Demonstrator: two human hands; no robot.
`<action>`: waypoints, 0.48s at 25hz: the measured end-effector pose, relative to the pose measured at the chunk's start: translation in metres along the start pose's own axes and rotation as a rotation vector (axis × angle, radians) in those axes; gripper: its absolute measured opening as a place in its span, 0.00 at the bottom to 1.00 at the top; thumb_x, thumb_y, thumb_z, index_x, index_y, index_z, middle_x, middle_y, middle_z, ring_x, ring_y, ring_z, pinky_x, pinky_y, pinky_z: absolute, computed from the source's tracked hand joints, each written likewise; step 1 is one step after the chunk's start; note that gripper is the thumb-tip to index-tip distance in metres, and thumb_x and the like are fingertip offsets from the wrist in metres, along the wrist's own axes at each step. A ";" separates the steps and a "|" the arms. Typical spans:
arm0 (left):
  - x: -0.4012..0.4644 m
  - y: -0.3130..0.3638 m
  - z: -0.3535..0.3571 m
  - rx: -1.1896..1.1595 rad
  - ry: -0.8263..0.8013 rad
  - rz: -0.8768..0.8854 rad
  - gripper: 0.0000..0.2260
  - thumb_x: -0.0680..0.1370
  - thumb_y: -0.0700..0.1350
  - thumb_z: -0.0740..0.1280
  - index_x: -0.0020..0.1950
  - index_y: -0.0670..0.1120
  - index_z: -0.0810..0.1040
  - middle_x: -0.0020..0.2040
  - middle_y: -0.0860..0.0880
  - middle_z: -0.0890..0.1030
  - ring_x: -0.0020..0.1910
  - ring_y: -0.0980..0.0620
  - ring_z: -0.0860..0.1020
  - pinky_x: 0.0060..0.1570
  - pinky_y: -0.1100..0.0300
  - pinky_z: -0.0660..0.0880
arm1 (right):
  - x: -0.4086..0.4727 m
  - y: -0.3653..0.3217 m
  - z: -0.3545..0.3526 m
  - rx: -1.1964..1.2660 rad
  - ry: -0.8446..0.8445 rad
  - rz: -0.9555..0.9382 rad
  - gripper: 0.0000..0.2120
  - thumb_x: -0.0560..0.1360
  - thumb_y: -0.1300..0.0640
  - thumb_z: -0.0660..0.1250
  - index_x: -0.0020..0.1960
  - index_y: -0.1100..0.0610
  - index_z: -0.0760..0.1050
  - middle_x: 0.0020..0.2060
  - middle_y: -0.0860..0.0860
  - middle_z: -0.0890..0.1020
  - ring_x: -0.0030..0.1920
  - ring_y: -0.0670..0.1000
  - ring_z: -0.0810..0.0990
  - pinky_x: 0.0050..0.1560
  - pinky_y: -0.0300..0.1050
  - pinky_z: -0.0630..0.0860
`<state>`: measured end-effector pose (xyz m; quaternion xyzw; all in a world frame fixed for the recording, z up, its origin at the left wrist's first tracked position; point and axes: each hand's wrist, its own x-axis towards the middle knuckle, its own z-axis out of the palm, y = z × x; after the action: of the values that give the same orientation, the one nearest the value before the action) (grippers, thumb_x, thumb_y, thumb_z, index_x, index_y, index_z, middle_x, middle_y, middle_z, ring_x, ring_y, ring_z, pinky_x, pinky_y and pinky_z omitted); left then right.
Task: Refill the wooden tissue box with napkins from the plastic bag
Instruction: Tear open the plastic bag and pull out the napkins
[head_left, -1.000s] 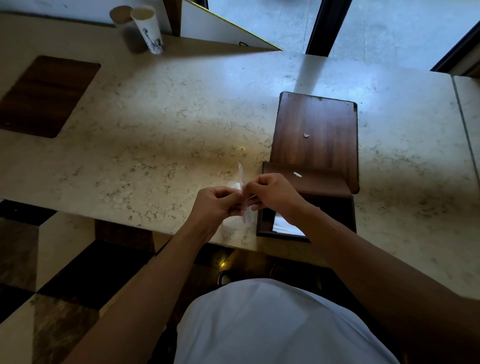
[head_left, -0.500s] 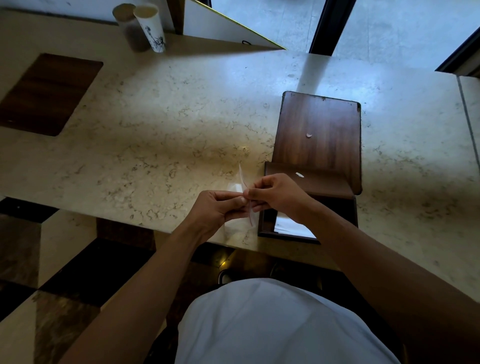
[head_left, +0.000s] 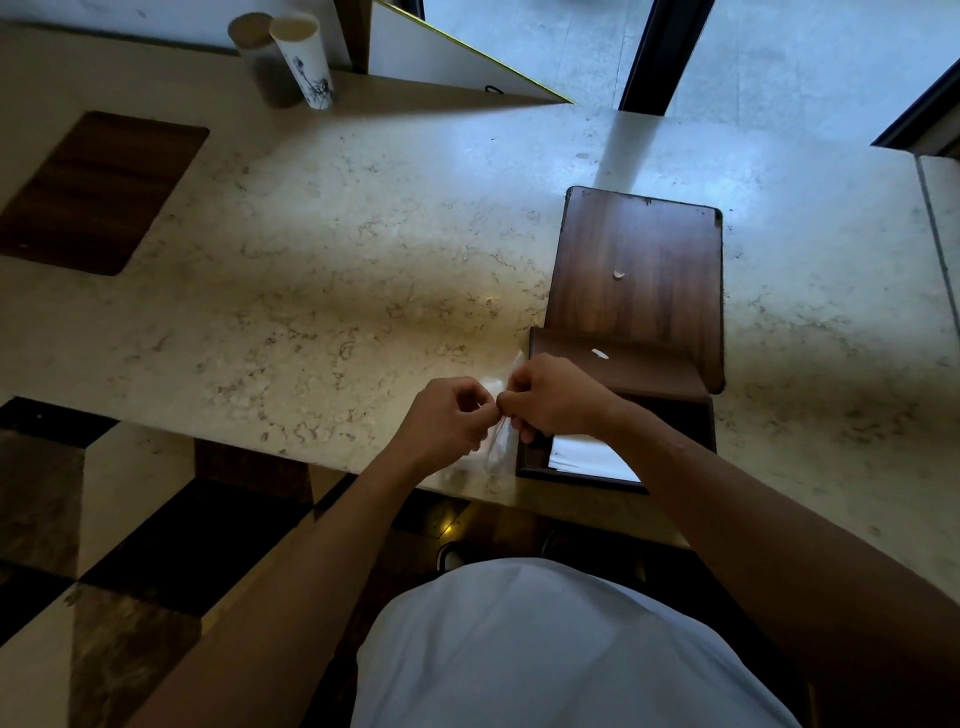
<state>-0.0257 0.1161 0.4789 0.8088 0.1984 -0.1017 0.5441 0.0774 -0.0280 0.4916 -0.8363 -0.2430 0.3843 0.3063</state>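
Observation:
A clear plastic bag (head_left: 496, 447) with white napkins inside rests on the marble table near its front edge. My left hand (head_left: 447, 421) and my right hand (head_left: 556, 397) both pinch the bag's top, fingertips nearly touching. Just right of the bag stands the dark wooden tissue box (head_left: 696, 431), open, with a few white napkins (head_left: 587, 457) lying in its bottom. My right wrist covers part of the box opening. The box's flat wooden lid (head_left: 639, 270) lies open behind it, with small white paper scraps on it.
The marble table (head_left: 337, 270) spreads out to the left and right. A dark wooden inlay (head_left: 98, 192) sits at the far left. Two paper cups (head_left: 291, 57) stand at the back edge beside a white sign board (head_left: 441, 62). The tiled floor shows below the table's edge.
Both hands have kept pinching the bag's top and worked it slightly; the fingertips sit closer together and the upright flap of plastic above them has folded down.

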 end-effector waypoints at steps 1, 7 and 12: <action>0.001 0.001 0.001 0.130 -0.054 0.026 0.11 0.80 0.42 0.65 0.39 0.40 0.78 0.31 0.49 0.77 0.28 0.56 0.73 0.30 0.62 0.70 | 0.000 -0.001 0.000 -0.018 -0.009 -0.026 0.11 0.78 0.55 0.67 0.37 0.54 0.78 0.27 0.46 0.83 0.28 0.43 0.84 0.27 0.32 0.73; 0.001 0.001 -0.002 0.241 -0.120 0.063 0.16 0.81 0.43 0.61 0.37 0.36 0.74 0.29 0.49 0.69 0.26 0.56 0.64 0.28 0.60 0.61 | -0.006 -0.006 0.004 0.025 -0.055 -0.077 0.16 0.81 0.57 0.60 0.35 0.54 0.74 0.24 0.45 0.79 0.25 0.42 0.77 0.27 0.33 0.71; 0.000 0.005 0.001 0.452 0.182 0.127 0.17 0.77 0.44 0.64 0.29 0.45 0.67 0.25 0.49 0.68 0.24 0.54 0.63 0.27 0.57 0.63 | -0.006 -0.003 0.001 -0.212 0.181 -0.052 0.18 0.78 0.53 0.64 0.31 0.58 0.68 0.27 0.51 0.71 0.27 0.50 0.67 0.30 0.44 0.64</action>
<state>-0.0234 0.1130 0.4828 0.9267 0.1675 -0.0359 0.3345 0.0722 -0.0295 0.4959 -0.8887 -0.2754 0.2712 0.2466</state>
